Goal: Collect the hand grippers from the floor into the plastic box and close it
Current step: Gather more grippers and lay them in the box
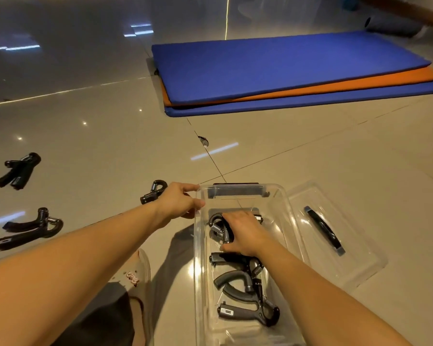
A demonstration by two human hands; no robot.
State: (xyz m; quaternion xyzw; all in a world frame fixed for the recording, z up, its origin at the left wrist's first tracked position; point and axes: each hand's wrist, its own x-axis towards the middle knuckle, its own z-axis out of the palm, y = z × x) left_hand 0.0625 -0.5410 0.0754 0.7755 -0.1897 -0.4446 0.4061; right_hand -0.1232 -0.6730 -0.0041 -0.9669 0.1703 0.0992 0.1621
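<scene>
Packing step: the right hand (245,233) curls its fingers round a black spring hand gripper (216,224) inside the clear plastic box (198,245) — the left hand (180,203) pinches the rim (next: let go, fetch the nearest floor gripper (154,192)).

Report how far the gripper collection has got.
Done: several boxed grippers lie in the plastic box. In hand: the right hand holds the held gripper inside the box, while the left hand grips its rim. Left: three floor grippers, then the lid, which lies beside the box.
</scene>
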